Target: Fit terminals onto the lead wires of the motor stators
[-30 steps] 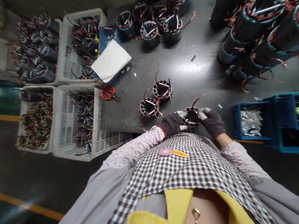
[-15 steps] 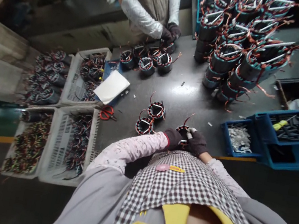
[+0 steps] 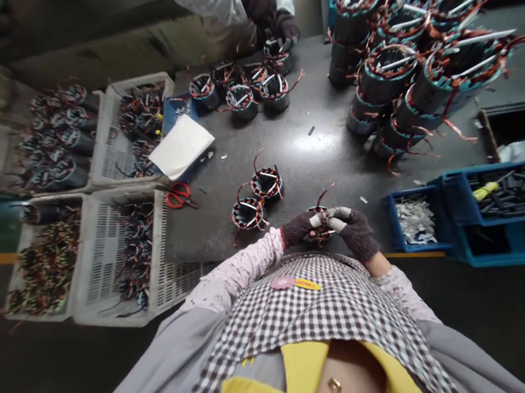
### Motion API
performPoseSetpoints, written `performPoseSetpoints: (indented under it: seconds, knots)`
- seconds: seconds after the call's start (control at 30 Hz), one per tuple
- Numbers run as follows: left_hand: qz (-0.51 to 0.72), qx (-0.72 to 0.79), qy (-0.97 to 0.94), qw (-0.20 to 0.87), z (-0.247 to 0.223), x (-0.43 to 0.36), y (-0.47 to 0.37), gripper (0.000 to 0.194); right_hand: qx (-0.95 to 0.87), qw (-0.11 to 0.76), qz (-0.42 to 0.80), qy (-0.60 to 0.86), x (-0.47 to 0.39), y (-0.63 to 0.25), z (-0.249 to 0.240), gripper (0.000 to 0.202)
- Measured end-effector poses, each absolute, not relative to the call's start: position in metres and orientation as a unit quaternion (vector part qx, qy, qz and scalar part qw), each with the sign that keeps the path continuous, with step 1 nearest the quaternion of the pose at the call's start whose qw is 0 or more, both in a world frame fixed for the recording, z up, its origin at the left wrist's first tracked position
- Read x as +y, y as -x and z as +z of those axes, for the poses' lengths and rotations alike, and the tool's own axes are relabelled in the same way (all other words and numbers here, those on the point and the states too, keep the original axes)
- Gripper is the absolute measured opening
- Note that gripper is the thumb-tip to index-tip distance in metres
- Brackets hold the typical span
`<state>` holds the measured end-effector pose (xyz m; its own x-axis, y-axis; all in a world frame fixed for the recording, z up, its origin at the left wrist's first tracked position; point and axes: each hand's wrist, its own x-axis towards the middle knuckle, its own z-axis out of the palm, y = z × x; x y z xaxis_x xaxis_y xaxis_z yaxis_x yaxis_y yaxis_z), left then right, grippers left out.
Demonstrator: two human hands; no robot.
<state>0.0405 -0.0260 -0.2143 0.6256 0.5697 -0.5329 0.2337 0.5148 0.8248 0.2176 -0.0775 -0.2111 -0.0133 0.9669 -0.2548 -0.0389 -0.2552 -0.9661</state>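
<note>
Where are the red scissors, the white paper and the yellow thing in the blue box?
Red scissors (image 3: 178,195), head view, on the handles.
White paper (image 3: 181,147), head view, sheet's middle.
Yellow thing (image 3: 485,191), head view, its middle.

Dim scene; overhead light leaves a glare patch on the dark table (image 3: 320,142). Wide-angle distortion bends the edges, and the corners are soft and murky.

Two wound stators (image 3: 256,199) are sitting on the counter (image 3: 311,151) just left of the hands. Scissors (image 3: 180,195) are lying farther left, beside crates (image 3: 130,254). Bins (image 3: 473,213) are standing right; stacked stators (image 3: 408,60) are standing far.
</note>
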Motion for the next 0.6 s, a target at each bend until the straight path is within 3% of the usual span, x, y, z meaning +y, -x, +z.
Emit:
performPoseSetpoints:
  seconds: [0.1,0.2,0.27,0.4,0.5,0.6]
  knots:
    - [0.105,0.422,-0.536,0.724,-0.217,-0.022,-0.047,0.052,-0.417,0.46,0.518,0.588,-0.079,-0.239,-0.212,0.041]
    - [0.09,0.494,-0.681,0.533,-0.212,-0.02,-0.039,0.03,-0.377,0.424,0.377,0.732,-0.087,-0.293,-0.218,0.02]
    - [0.002,0.482,-0.777,0.405,-0.209,-0.021,-0.031,0.04,-0.333,0.354,0.3,0.821,-0.097,-0.336,-0.22,0.004]
    - [-0.195,0.382,-0.858,0.281,-0.212,-0.025,-0.03,0.052,-0.309,0.299,0.248,0.868,-0.116,-0.395,-0.214,0.018]
    - [-0.224,0.343,-0.88,0.24,-0.217,-0.026,-0.036,0.041,-0.32,0.259,0.214,0.886,-0.116,-0.389,-0.213,0.028]
    - [-0.203,0.322,-0.896,0.229,-0.226,-0.028,-0.043,0.052,-0.423,0.134,0.287,0.849,-0.109,-0.337,-0.22,0.031]
